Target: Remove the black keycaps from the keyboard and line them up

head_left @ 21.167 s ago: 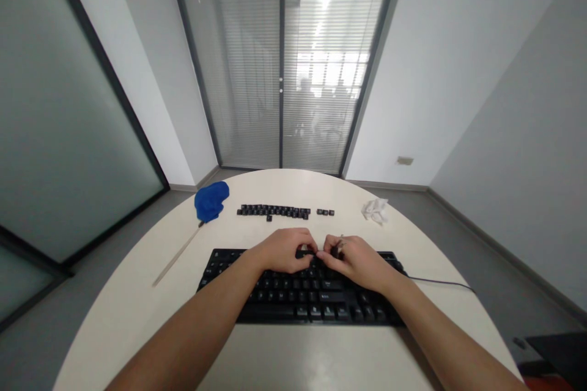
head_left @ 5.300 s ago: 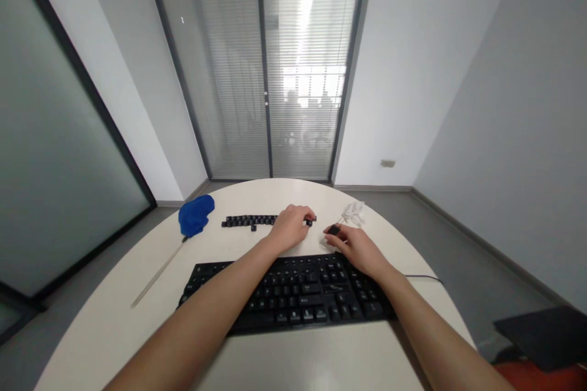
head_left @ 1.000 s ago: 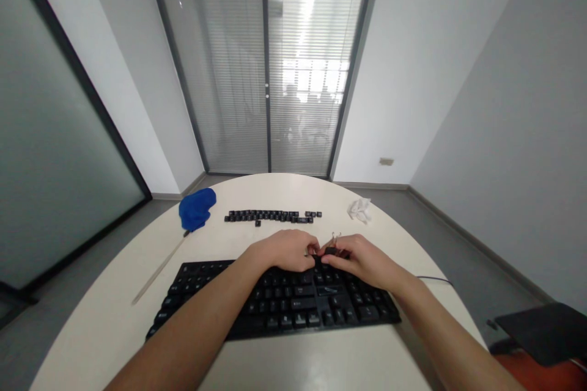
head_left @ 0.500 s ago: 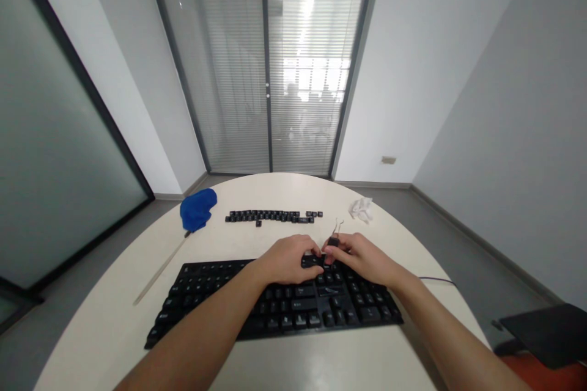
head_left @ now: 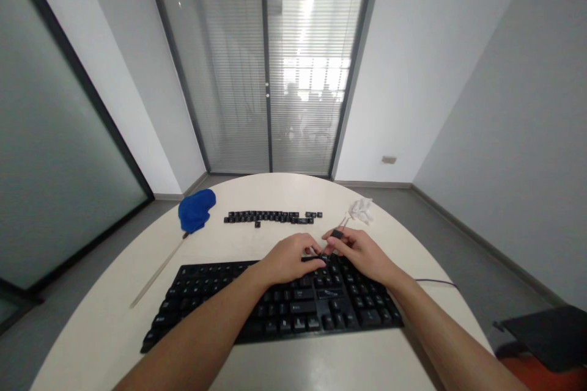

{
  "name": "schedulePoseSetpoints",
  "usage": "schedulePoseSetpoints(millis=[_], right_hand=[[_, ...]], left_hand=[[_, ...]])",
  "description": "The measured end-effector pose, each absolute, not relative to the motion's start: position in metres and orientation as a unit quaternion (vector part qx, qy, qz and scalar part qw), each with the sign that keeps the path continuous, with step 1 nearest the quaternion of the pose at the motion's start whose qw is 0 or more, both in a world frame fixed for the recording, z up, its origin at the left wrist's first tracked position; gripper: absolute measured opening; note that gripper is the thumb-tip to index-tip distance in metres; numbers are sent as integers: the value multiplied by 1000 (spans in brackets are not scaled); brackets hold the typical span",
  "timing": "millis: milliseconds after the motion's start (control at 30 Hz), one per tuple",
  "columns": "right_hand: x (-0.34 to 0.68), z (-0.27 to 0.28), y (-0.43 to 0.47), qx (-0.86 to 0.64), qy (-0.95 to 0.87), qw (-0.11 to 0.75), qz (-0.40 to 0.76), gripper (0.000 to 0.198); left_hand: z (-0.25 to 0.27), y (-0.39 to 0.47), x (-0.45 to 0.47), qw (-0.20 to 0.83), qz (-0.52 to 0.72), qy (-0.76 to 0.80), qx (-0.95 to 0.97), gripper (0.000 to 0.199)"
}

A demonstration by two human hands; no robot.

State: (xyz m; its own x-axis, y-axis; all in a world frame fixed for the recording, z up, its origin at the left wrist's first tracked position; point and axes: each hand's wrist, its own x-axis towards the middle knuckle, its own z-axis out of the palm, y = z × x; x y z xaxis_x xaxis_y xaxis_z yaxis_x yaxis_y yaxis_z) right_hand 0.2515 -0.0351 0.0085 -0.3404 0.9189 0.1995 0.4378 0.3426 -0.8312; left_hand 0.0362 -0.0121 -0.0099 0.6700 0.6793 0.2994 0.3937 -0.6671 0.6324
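A black full-size keyboard (head_left: 300, 306) lies in front of me, partly covered by my forearms. My right hand (head_left: 364, 250) pinches a keycap puller (head_left: 337, 234) by its black grip. The puller is tilted, with one pair of wires pointing up and away and its other end down near the keyboard's back edge. My left hand (head_left: 293, 256) rests over the back rows, thumb and fingers closed around a small black keycap (head_left: 323, 258) at the puller's lower end. Whether that keycap is still seated on the keyboard I cannot tell.
Loose keycaps (head_left: 263, 217) lie in rows beyond the keyboard on the round white table (head_left: 275, 188). A blue cloth (head_left: 197, 210) and a thin stick (head_left: 158, 272) lie at the left. Crumpled white tissue (head_left: 361, 210) sits at the back right. A cable (head_left: 435, 281) runs off the right edge.
My right hand has tilted the puller, its upper wires swinging right toward the tissue. My left thumb and fingers have shifted slightly right, closer to the puller's lower end.
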Motion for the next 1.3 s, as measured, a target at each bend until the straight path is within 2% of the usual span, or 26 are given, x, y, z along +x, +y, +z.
schedulePoseSetpoints(millis=[300, 433, 600, 700, 1033, 1300], right_hand=[[250, 6, -33, -464, -732, 366, 340, 40], [249, 5, -31, -462, -722, 379, 350, 41], [248, 3, -31, -467, -702, 393, 367, 41], [245, 3, -32, -468, -704, 396, 360, 40], [240, 10, -37, -495, -733, 387, 260, 28], [262, 8, -29, -544, -709, 395, 212, 30]], left_hand=[[-7, -12, 36, 283, 273, 335, 856, 21], [-3, -15, 35, 242, 296, 328, 864, 30], [2, -18, 34, 168, 291, 286, 898, 18], [3, -18, 34, 139, 277, 286, 907, 19], [5, -21, 37, 115, 312, 250, 909, 17], [13, -12, 38, 126, 351, 359, 856, 13]])
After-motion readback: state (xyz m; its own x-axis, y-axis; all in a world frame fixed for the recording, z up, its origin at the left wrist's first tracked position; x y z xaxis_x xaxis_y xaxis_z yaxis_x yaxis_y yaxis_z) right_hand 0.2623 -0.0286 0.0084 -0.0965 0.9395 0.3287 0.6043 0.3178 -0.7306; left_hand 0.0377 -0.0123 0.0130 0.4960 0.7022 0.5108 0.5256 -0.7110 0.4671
